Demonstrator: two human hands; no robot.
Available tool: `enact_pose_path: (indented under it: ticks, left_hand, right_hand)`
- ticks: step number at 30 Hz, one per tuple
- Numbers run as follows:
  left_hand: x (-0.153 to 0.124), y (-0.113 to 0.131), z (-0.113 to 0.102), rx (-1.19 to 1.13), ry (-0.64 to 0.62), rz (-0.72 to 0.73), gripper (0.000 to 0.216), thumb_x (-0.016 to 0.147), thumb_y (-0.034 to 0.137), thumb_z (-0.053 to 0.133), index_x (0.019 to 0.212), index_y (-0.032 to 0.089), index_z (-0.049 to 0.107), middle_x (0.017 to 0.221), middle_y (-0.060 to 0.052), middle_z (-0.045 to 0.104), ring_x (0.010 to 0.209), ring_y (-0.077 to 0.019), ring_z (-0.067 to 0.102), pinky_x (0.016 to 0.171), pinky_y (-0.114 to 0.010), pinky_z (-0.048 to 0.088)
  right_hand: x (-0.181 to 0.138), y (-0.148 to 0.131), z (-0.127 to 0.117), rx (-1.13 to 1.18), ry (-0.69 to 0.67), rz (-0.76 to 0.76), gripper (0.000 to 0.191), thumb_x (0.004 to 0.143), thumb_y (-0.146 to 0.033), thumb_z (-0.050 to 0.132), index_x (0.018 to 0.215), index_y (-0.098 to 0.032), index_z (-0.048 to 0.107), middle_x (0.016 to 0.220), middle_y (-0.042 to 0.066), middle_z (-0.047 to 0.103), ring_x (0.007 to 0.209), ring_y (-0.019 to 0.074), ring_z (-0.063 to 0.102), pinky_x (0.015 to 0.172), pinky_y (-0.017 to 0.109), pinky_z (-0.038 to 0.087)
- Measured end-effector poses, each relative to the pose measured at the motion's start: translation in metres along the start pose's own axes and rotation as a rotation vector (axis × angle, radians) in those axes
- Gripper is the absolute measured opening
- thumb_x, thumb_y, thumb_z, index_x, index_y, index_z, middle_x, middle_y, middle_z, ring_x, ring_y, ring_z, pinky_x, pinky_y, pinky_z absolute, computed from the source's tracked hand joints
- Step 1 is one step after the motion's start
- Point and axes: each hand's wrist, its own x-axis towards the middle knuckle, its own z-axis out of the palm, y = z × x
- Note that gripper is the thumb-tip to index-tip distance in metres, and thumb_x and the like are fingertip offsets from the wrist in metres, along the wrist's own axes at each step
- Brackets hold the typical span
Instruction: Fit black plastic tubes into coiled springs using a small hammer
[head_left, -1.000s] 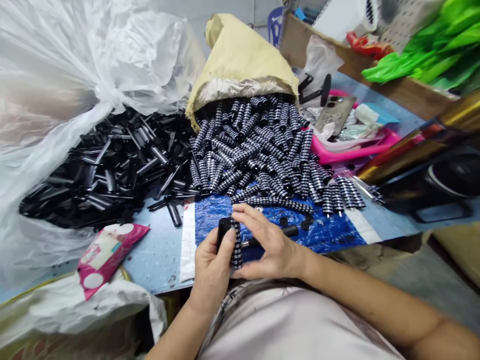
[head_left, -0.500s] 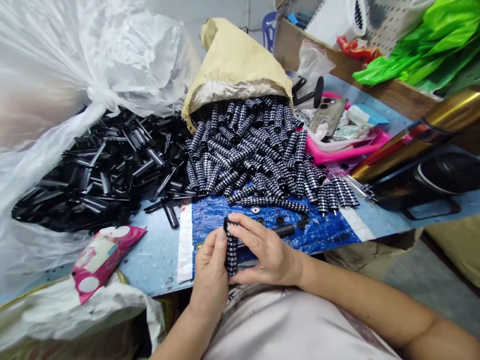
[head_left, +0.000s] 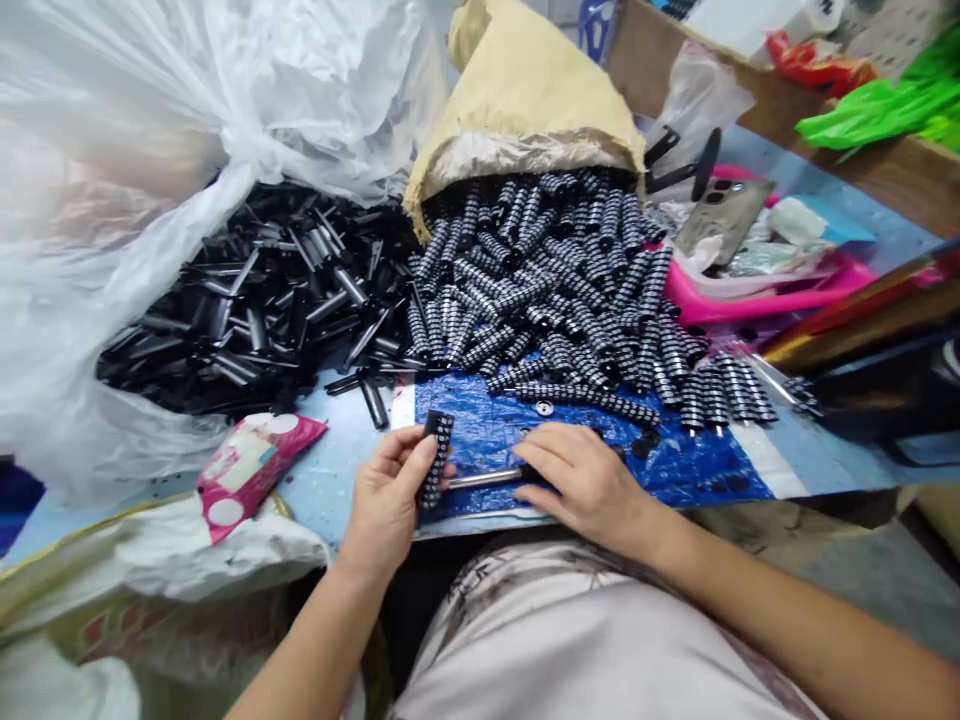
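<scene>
My left hand (head_left: 390,495) is closed around a short black cylinder (head_left: 437,460) with rows of white printed characters, held tilted above the table's front edge. My right hand (head_left: 581,485) curls over the black handle of a tool with a straight metal shaft (head_left: 487,479). The shaft points left toward my left hand, and its tip is hidden there. Under both lies a blue plastic sheet (head_left: 480,415). Just beyond, a small pale ring (head_left: 544,408) rests near a heap of similar printed cylinders (head_left: 540,280).
A heap of loose black tubular parts (head_left: 247,300) spills from a clear plastic bag (head_left: 157,230) at left. Behind stands a yellow sack (head_left: 525,80). A pink packet (head_left: 255,470) lies at front left. Right are a pink tray (head_left: 780,300) with a phone (head_left: 724,215), and a dark bottle (head_left: 885,400).
My right hand has left the printed cylinder and moved right onto the black-handled tool. My left hand keeps the cylinder, slightly lower and to the left. The camera view has shifted.
</scene>
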Motion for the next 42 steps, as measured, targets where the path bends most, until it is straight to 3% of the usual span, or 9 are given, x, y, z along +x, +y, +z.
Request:
enact_pose_path:
  ticks: [2, 5, 10, 13, 19, 24, 32, 36, 42]
  left_hand:
    - [0.008, -0.003, -0.017, 0.154, 0.066, 0.192, 0.035, 0.071, 0.043, 0.083, 0.094, 0.019, 0.071, 0.081, -0.001, 0.072, 0.066, -0.0131, 0.064, 0.063, -0.024, 0.052]
    - [0.014, -0.007, -0.037, 0.504, 0.095, 0.374, 0.023, 0.080, 0.038, 0.074, 0.093, 0.019, 0.073, 0.083, -0.002, 0.072, 0.074, -0.0150, 0.063, 0.072, -0.026, 0.049]
    - [0.018, -0.006, -0.048, 0.993, -0.033, 0.353, 0.016, 0.078, 0.033, 0.073, 0.089, 0.021, 0.075, 0.079, -0.002, 0.068, 0.073, -0.0167, 0.059, 0.068, -0.027, 0.043]
    - [0.025, -0.005, -0.051, 0.983, -0.151, 0.215, 0.026, 0.072, 0.041, 0.078, 0.087, 0.020, 0.075, 0.070, 0.001, 0.062, 0.065, -0.0152, 0.054, 0.060, -0.026, 0.039]
    - [0.043, -0.003, -0.054, 0.815, -0.269, 0.115, 0.033, 0.062, 0.044, 0.082, 0.074, 0.017, 0.067, 0.062, 0.005, 0.052, 0.059, -0.0120, 0.045, 0.055, -0.024, 0.034]
    - [0.053, 0.007, -0.053, 0.811, -0.388, 0.115, 0.037, 0.054, 0.042, 0.085, 0.068, 0.017, 0.062, 0.062, 0.005, 0.054, 0.059, -0.0118, 0.045, 0.056, -0.024, 0.034]
    - [0.056, 0.007, -0.053, 0.809, -0.398, 0.039, 0.041, 0.056, 0.045, 0.085, 0.067, 0.018, 0.056, 0.056, 0.008, 0.044, 0.051, -0.0091, 0.038, 0.049, -0.022, 0.027]
    - [0.056, 0.009, -0.052, 0.815, -0.406, 0.051, 0.040, 0.055, 0.044, 0.085, 0.065, 0.018, 0.056, 0.055, 0.008, 0.045, 0.051, -0.0090, 0.038, 0.050, -0.023, 0.028]
    - [0.053, 0.010, -0.038, 0.994, -0.339, 0.114, 0.031, 0.060, 0.037, 0.080, 0.066, 0.019, 0.055, 0.056, 0.007, 0.047, 0.054, -0.0103, 0.038, 0.050, -0.024, 0.027]
  right_hand:
    - [-0.009, 0.004, 0.000, -0.109, -0.101, 0.044, 0.017, 0.097, -0.025, 0.060, 0.112, -0.017, 0.063, 0.103, 0.011, 0.070, 0.095, 0.0259, 0.064, 0.082, 0.042, 0.052]
    - [-0.014, 0.007, -0.001, -0.188, -0.104, 0.048, 0.015, 0.099, -0.021, 0.055, 0.109, -0.014, 0.062, 0.099, 0.012, 0.069, 0.088, 0.0251, 0.064, 0.078, 0.039, 0.051]
    - [-0.002, 0.000, -0.013, -0.055, 0.067, 0.125, 0.016, 0.100, -0.018, 0.052, 0.114, -0.017, 0.058, 0.091, 0.006, 0.065, 0.078, 0.0192, 0.064, 0.073, 0.032, 0.051]
    - [0.008, -0.007, -0.014, 0.025, 0.128, 0.077, 0.024, 0.099, -0.014, 0.051, 0.122, -0.018, 0.056, 0.095, 0.006, 0.066, 0.082, 0.0181, 0.065, 0.075, 0.030, 0.052]
    - [0.016, -0.015, 0.001, -0.131, -0.104, 0.060, 0.020, 0.102, -0.023, 0.050, 0.117, -0.015, 0.061, 0.086, 0.005, 0.067, 0.070, 0.0180, 0.066, 0.064, 0.030, 0.052]
    - [0.019, -0.024, -0.004, 0.062, 0.071, -0.042, 0.031, 0.099, -0.015, 0.050, 0.129, -0.017, 0.056, 0.091, 0.006, 0.069, 0.076, 0.0173, 0.067, 0.071, 0.028, 0.054]
    - [0.013, -0.007, -0.001, -0.149, -0.041, 0.079, 0.025, 0.101, -0.021, 0.052, 0.124, -0.017, 0.061, 0.090, 0.006, 0.070, 0.071, 0.0185, 0.067, 0.067, 0.030, 0.053]
    - [0.014, -0.019, -0.002, 0.087, 0.019, -0.089, 0.033, 0.099, -0.013, 0.051, 0.132, -0.015, 0.054, 0.093, 0.007, 0.069, 0.078, 0.0175, 0.066, 0.074, 0.029, 0.054]
    - [0.008, -0.029, 0.008, -0.049, -0.233, -0.187, 0.021, 0.101, -0.022, 0.052, 0.116, -0.014, 0.064, 0.072, 0.002, 0.059, 0.062, 0.0168, 0.057, 0.056, 0.030, 0.044]
